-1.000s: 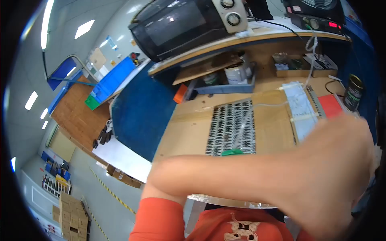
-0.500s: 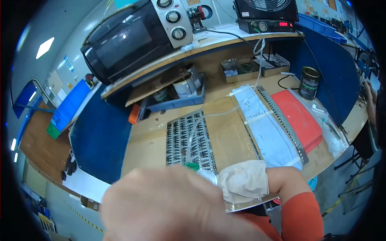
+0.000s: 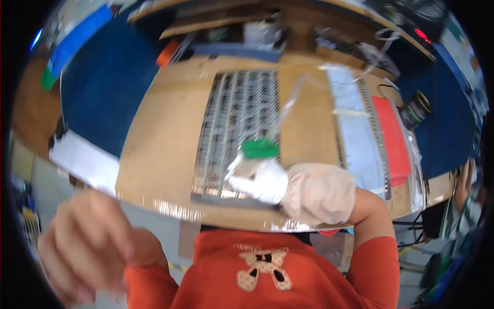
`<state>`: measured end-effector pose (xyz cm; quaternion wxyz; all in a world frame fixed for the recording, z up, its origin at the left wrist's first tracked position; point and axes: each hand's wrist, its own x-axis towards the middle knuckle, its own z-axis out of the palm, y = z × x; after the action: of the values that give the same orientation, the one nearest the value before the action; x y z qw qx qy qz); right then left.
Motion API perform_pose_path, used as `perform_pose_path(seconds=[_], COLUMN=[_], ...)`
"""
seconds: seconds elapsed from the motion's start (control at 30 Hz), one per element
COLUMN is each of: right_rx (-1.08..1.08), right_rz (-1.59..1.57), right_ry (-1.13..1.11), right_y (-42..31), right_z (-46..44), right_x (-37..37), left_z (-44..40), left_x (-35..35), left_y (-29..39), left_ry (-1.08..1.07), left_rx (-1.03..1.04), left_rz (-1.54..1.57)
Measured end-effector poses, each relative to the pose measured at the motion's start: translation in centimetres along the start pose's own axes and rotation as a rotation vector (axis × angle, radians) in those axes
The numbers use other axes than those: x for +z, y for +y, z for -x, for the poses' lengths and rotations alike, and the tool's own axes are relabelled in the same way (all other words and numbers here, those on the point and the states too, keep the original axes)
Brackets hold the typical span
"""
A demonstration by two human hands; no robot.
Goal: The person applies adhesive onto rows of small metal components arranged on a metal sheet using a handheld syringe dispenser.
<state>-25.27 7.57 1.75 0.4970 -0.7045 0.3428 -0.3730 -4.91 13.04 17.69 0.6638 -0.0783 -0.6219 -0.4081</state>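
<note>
My right hand [image 3: 260, 180], in a white glove with a beige sleeve cover [image 3: 320, 193] at the wrist, is closed around a green-topped piece [image 3: 260, 148]. A clear hose [image 3: 292, 103] runs up from near it; the piece's lower end is hidden by the glove. Beneath this hand lies a metal tray [image 3: 213, 139] with rows of small dark parts. My bare left hand [image 3: 90, 242] hangs at the lower left, off the table edge and apart from the tray. Its fingers look bent but are smeared by motion, and I see nothing in them.
Right of the tray, a light blue cloth [image 3: 352, 134] lies beside a red plastic piece [image 3: 391, 139] and a dark can [image 3: 416, 110]. A blue bin [image 3: 231, 51] with containers stands under the shelf. Blue partitions [image 3: 98, 98] flank the cardboard-covered table [image 3: 154, 134].
My view has tilted down. My left hand has moved from close before the camera to the lower left. My right hand, still holding the green-topped piece, now shows over the tray.
</note>
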Motion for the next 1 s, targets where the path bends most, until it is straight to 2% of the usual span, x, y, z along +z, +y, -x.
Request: perform_pose_path(seconds=[0.03, 0.1, 0.13, 0.2, 0.3, 0.33, 0.43, 0.53, 0.67, 0.77, 1.0], right_rx=[0.012, 0.028, 0.024, -0.023, 0.129, 0.199, 0.083, 0.143, 0.064, 0.123, 0.058], right_rz=[-0.098, -0.216, -0.227, -0.157, -0.254, -0.283, -0.198, -0.289, -0.353, -0.387, -0.210], right_ry=[-0.004, 0.014, 0.033, 0.034, 0.069, 0.100, 0.056, 0.022, 0.008, 0.002, -0.088], right_y=[0.1, 0.1, 0.2, 0.5, 0.5, -0.3, 0.0, -0.4, 0.9, 0.5, 0.2], right_z=[-0.1, -0.2, -0.4, -0.4, -0.3, -0.4, -0.5, 0.2, 0.6, 0.7, 0.6], right_x=[0.1, 0.5, 0.5, 0.3, 0.4, 0.5, 0.2, 0.4, 0.7, 0.2, -0.1], left_z=[1.5, 5.1, 6.3, 9.2, 12.3, 12.6, 14.2, 14.6, 15.0, 15.1, 14.7], left_x=[-1.5, -3.2, -3.5, -4.2, -4.8, -4.8, -4.6, -3.9, -3.9, -4.2, -4.5], left_y=[0.3, 1.0, 1.2, -0.1, -1.1, -1.3, -2.4, -3.4, -4.1, -4.3, -4.6], left_ry=[0.053, 0.059, -0.001, -0.282, -0.532, -0.565, -0.643, -0.723, -0.710, -0.692, -0.691], left_rx=[-0.078, -0.422, -0.657, -0.956, -0.988, -0.986, -0.915, -0.949, -0.978, -0.977, -0.967], left_rz=[-0.161, -0.606, -0.865, -1.073, -1.293, -1.262, -1.167, -1.130, -1.085, -1.076, -1.094])
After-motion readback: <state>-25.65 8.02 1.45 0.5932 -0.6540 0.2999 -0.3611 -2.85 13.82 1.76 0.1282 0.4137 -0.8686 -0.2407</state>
